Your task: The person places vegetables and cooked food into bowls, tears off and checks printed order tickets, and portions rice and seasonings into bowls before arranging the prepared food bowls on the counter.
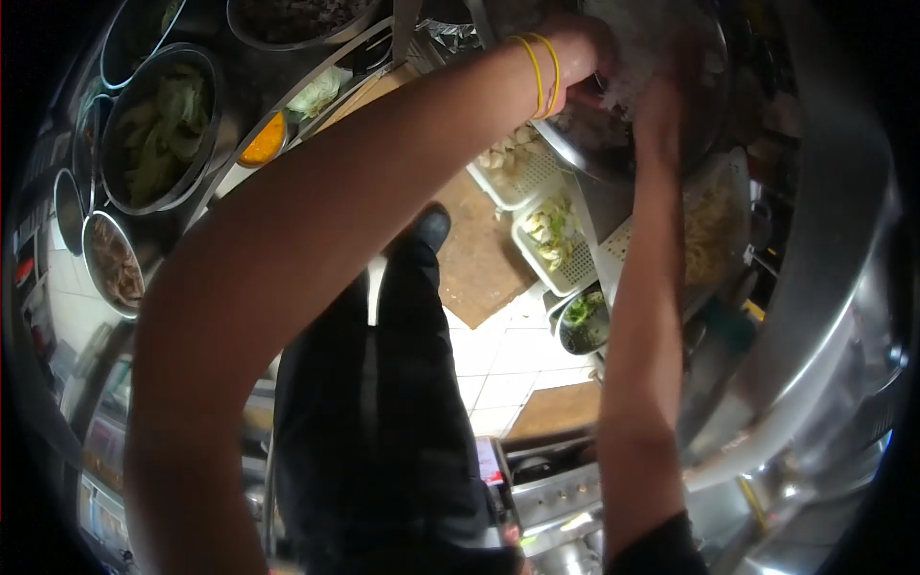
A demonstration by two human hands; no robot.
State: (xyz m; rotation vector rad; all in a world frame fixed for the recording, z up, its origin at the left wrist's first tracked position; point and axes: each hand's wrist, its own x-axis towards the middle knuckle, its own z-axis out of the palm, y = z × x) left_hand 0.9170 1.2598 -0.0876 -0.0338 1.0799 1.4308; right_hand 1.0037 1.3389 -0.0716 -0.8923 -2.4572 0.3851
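Note:
At the top of the head view, both my arms reach into a large metal bowl (565, 149). It holds a white, grainy mass that looks like rice (647, 43). My left hand (583, 56), with two yellow bands (540, 77) at the wrist, bends down at the bowl's left side against the rice. Shadow and rice hide its fingertips. On the right side of the rice is my right hand (674, 77), dark and smeared by motion, its fingers not distinct. What either hand grips cannot be made out.
Baskets of cut vegetables (551, 235) and noodle-like strips (709, 235) stand below the bowl, beside a container of greens (583, 321). At left are a bowl of pale green leaves (163, 134), a bowl of brownish strips (113, 264) and orange food (264, 141). Brown matting (484, 254) covers floor tiles.

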